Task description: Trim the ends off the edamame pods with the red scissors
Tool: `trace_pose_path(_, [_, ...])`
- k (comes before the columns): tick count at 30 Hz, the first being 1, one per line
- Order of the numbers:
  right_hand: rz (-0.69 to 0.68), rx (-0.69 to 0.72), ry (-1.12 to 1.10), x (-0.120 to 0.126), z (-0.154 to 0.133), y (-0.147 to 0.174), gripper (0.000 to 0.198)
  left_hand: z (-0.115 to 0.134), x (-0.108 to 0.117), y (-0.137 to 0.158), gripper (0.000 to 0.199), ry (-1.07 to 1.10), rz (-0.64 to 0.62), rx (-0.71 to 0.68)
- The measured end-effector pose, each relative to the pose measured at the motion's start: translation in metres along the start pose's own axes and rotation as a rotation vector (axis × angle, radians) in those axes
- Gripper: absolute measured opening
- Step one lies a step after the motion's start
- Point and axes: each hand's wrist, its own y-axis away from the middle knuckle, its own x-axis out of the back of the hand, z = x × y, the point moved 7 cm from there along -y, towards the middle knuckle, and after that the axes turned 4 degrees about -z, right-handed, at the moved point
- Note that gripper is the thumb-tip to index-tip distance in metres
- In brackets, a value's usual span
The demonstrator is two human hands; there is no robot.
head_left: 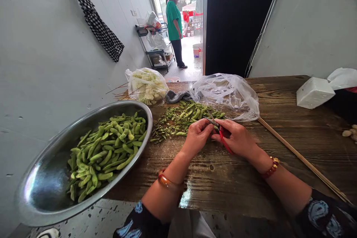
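Observation:
Red-handled scissors are in my right hand, whose fingers are closed around the handles. Their dark blades point left, over the fingertips of my left hand. That hand is pinched on a green edamame pod, mostly hidden by the fingers. Just beyond both hands lies a loose pile of edamame pods, with small trimmed bits spread along its left side. A large steel basin on the left holds many whole green pods.
On the wooden table, a bag of cauliflower, a grey cloth and a clear plastic bag stand behind the pile. Long sticks and a white foam box lie right. A person stands near a cart.

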Motion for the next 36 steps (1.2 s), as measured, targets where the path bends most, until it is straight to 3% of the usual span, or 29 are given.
trace_pose_path(9, [0.01, 0.006, -0.044, -0.005, 0.007, 0.002, 0.047, -0.002, -0.003, 0.001, 0.02, 0.06, -0.025, 0.054])
trace_pose_path(18, [-0.028, -0.01, -0.095, -0.005, 0.0, 0.0, 0.045, 0.0, 0.005, -0.001, 0.015, -0.02, 0.017, 0.086])
trace_pose_path(27, [0.105, -0.208, -0.101, 0.019, 0.016, -0.003, 0.053, -0.005, 0.052, -0.002, 0.006, 0.302, 0.353, 0.07])
trace_pose_path(30, [0.116, -0.203, -0.101, 0.019, 0.015, -0.003, 0.053, -0.004, 0.055, -0.005, 0.007, 0.073, 0.338, 0.049])
trace_pose_path(36, [0.105, -0.165, -0.113, 0.014, 0.013, -0.003, 0.051, 0.001, 0.03, -0.005, 0.013, -0.592, 0.174, -0.052])
